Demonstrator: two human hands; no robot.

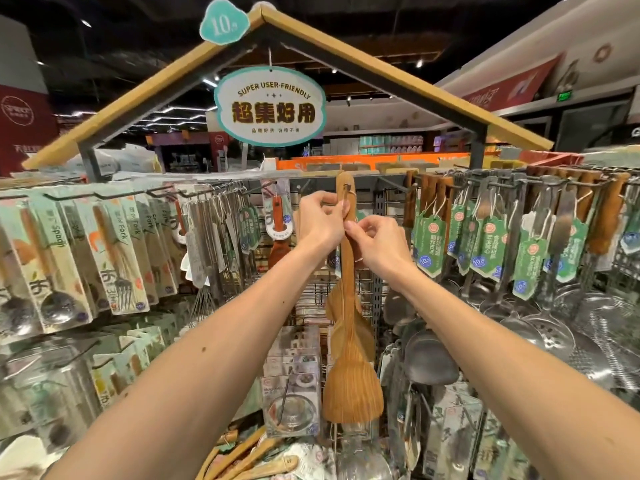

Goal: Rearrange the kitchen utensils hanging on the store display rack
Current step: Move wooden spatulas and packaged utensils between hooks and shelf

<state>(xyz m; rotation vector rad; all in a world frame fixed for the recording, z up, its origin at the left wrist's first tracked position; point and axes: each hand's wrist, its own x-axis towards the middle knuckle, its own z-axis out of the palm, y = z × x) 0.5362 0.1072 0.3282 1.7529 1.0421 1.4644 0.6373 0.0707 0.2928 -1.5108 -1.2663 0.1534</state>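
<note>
Both hands are up at the top centre of the display rack (379,289), and both are on the same wooden spatula (349,375).
- Left hand (320,221): fingers curled, pinching the spatula handle right under the hook (350,186).
- Right hand (379,244): thumb and forefinger pinch the handle just below the left hand's grip, with the other fingers curled in. Can't tell if it's also holding a string or tag there.
- The two hands are almost touching at the handle.

The spatula hangs upright, handle tip at the hook and blade down, in front of the rack's wire grid. More wooden spatulas (333,303) hang directly behind it, partly hidden.

Around it:
- Left part of the rack: carded spoons and forks (114,244) in rows on hooks, then whisks (204,299) nearer the centre.
- Right part: steel ladles and skimmers (429,358) with wooden handles, each carrying a green tag (491,244).
- Below centre: a boxed strainer (291,407), just left of the spatula blade.
- Bottom edge: loose wooden utensils (256,462) lying flat.
- Above: a wooden roof frame with an oval sign (270,105) reading "SUPER USER-FRIENDLY", and a "10" price badge (223,24) at the peak.
</note>
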